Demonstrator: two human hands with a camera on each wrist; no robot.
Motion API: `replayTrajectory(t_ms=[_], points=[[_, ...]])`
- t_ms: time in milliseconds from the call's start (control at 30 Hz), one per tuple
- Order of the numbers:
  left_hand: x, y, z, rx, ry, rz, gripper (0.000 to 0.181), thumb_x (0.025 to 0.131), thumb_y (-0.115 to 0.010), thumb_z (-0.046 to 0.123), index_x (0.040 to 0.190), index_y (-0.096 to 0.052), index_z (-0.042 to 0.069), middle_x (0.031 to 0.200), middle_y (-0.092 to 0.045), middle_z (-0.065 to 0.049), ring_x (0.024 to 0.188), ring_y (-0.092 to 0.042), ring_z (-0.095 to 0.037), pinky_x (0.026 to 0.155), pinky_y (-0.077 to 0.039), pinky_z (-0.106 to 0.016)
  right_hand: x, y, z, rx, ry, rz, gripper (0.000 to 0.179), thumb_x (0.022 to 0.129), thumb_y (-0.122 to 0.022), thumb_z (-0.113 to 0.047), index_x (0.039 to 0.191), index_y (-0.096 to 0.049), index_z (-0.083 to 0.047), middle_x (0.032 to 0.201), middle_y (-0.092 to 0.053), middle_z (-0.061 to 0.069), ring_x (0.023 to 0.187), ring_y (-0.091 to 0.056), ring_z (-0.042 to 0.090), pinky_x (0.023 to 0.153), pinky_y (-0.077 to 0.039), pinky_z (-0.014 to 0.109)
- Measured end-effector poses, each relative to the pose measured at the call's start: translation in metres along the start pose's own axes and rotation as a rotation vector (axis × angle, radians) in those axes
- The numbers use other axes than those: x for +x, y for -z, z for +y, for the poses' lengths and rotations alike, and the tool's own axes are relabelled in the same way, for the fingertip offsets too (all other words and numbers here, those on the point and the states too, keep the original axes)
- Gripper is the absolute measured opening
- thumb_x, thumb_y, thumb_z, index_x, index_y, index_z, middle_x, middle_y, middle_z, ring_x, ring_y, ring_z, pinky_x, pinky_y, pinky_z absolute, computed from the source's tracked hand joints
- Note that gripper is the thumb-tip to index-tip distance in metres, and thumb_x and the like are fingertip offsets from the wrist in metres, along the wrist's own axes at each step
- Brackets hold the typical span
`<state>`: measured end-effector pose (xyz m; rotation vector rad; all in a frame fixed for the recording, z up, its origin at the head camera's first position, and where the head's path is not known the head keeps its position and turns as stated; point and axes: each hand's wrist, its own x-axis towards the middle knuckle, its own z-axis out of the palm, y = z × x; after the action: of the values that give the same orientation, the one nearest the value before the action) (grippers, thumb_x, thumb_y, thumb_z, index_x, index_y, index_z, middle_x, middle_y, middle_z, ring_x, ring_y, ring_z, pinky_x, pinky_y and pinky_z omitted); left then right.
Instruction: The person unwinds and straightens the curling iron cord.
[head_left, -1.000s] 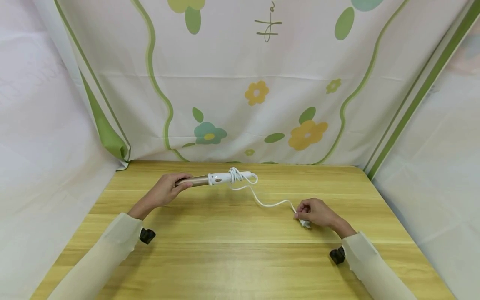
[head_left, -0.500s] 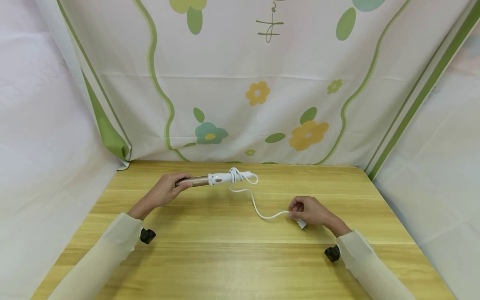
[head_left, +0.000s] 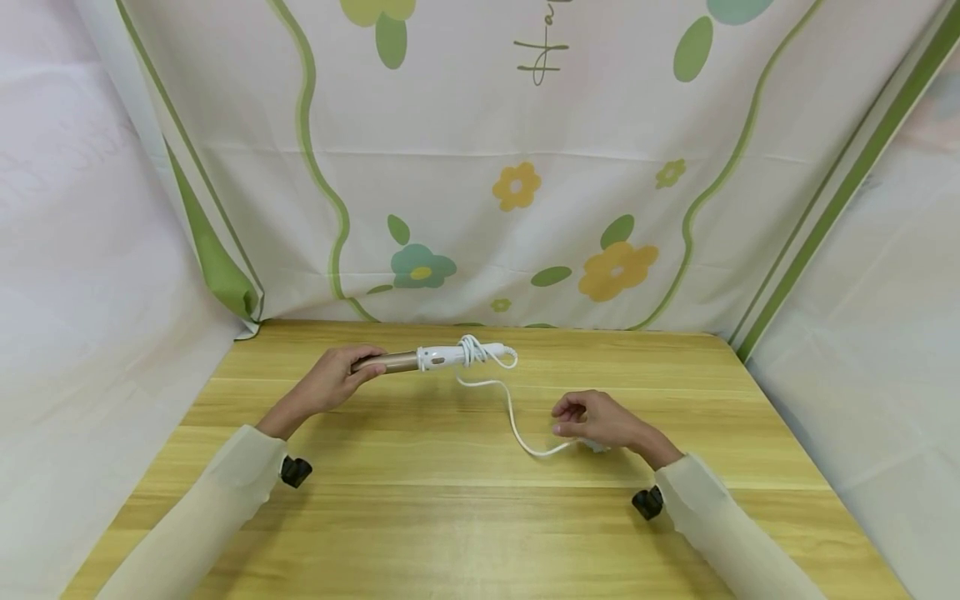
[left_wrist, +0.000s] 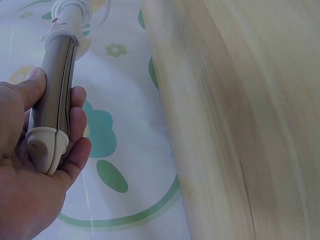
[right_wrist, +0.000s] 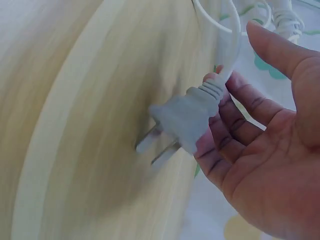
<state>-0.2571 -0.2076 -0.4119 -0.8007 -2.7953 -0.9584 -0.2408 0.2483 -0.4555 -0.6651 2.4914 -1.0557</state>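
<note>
A curling iron (head_left: pixel 442 357) with a white handle and a brown-gold barrel is held level above the far part of the table. My left hand (head_left: pixel 335 380) grips its barrel near the tip, thumb on one side and fingers round the other, as the left wrist view shows. White cord (head_left: pixel 513 417) is wound round the handle, and a loose length runs to my right hand (head_left: pixel 607 419). There the two-pin plug (right_wrist: pixel 182 117) lies against the loosely bent fingers. The thumb (right_wrist: pixel 282 50) stands apart from it. In the head view the hand partly hides the plug.
Under both arms spreads a wooden table (head_left: pixel 450 517). Along its back hangs a floral cloth (head_left: pixel 450 108), with pale cloth at both sides. Each wrist carries a small black camera, one at the left sleeve (head_left: pixel 217 500).
My right hand has moved left, its thumb now apart from the cord and plug. The loose cord sags lower and nearer. My left hand and the curling iron have stayed put.
</note>
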Motion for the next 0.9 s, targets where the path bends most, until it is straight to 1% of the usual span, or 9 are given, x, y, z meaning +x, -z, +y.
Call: replayTrajectory(t_ms=[100,167,267,333,400,467,633,733,900], points=[[0.0,0.0,0.0,-0.002,0.006,-0.004,0.033,0.101,-0.058,0.025,0.124,-0.065,0.002,0.105,-0.071,-0.011,0.076,-0.057,-0.011,0.068,-0.047,-0.028,0.007,-0.005,-0.006,0.0,0.02,0.011,0.034,0.094,-0.069,-0.028,0.116,-0.065,-0.002,0.101,-0.067,0.004,0.092,-0.06,0.016,0.079,-0.05,0.025],[0.0,0.0,0.001,-0.006,0.008,-0.006,0.033,0.101,-0.058,0.025,0.124,-0.065,0.002,0.105,-0.07,-0.011,0.076,-0.057,-0.012,0.067,-0.047,-0.028,0.013,-0.009,-0.011,0.015,0.03,0.031,0.036,0.095,-0.068,-0.026,0.121,-0.063,-0.001,0.108,-0.067,0.008,0.096,-0.062,0.018,0.082,-0.052,0.028],[0.0,0.0,0.001,-0.008,0.009,-0.007,0.033,0.101,-0.058,0.024,0.124,-0.065,0.002,0.104,-0.07,-0.01,0.076,-0.057,-0.013,0.067,-0.047,-0.028,0.021,-0.015,-0.017,0.063,0.049,0.059,0.04,0.096,-0.067,-0.02,0.129,-0.059,0.001,0.122,-0.064,0.017,0.106,-0.064,0.025,0.089,-0.053,0.035],[0.0,-0.001,0.001,-0.009,0.007,-0.008,0.032,0.1,-0.058,0.024,0.124,-0.065,0.002,0.104,-0.07,-0.01,0.075,-0.057,-0.013,0.067,-0.047,-0.028,0.026,-0.018,-0.021,0.103,0.063,0.064,0.042,0.097,-0.065,-0.017,0.133,-0.056,0.002,0.131,-0.059,0.022,0.112,-0.063,0.031,0.093,-0.052,0.041],[0.0,-0.001,0.001,-0.009,0.006,-0.009,0.033,0.1,-0.058,0.024,0.124,-0.065,0.002,0.105,-0.07,-0.011,0.076,-0.058,-0.014,0.067,-0.047,-0.028,0.029,-0.021,-0.025,0.143,0.078,0.057,0.045,0.097,-0.064,-0.014,0.137,-0.052,0.003,0.136,-0.055,0.024,0.118,-0.06,0.036,0.096,-0.051,0.044],[0.0,-0.001,0.001,-0.01,0.004,-0.009,0.033,0.1,-0.058,0.024,0.124,-0.065,0.002,0.105,-0.07,-0.011,0.076,-0.058,-0.013,0.068,-0.047,-0.028,0.033,-0.023,-0.028,0.189,0.091,0.046,0.048,0.098,-0.063,-0.012,0.14,-0.049,0.004,0.142,-0.051,0.025,0.123,-0.057,0.04,0.098,-0.051,0.042],[0.0,-0.001,0.0,-0.015,0.001,-0.009,0.033,0.101,-0.058,0.025,0.124,-0.064,0.002,0.105,-0.07,-0.011,0.077,-0.058,-0.013,0.068,-0.047,-0.028,0.042,-0.028,-0.034,0.303,0.124,0.048,0.049,0.098,-0.061,-0.012,0.143,-0.047,0.002,0.148,-0.046,0.021,0.13,-0.05,0.042,0.097,-0.051,0.031],[0.0,-0.001,-0.001,-0.016,0.0,-0.011,0.033,0.1,-0.058,0.024,0.124,-0.065,0.002,0.105,-0.07,-0.011,0.076,-0.058,-0.012,0.068,-0.047,-0.028,0.047,-0.03,-0.037,0.343,0.137,0.071,0.045,0.099,-0.06,-0.014,0.141,-0.05,0.001,0.146,-0.049,0.02,0.13,-0.05,0.043,0.096,-0.051,0.029],[0.0,-0.002,-0.001,-0.019,0.003,-0.01,0.033,0.1,-0.058,0.024,0.124,-0.065,0.003,0.105,-0.07,-0.01,0.076,-0.057,-0.01,0.068,-0.048,-0.028,0.054,-0.032,-0.043,0.331,0.134,0.122,0.037,0.1,-0.06,-0.016,0.134,-0.059,-0.002,0.138,-0.058,0.017,0.124,-0.056,0.039,0.093,-0.052,0.028]])
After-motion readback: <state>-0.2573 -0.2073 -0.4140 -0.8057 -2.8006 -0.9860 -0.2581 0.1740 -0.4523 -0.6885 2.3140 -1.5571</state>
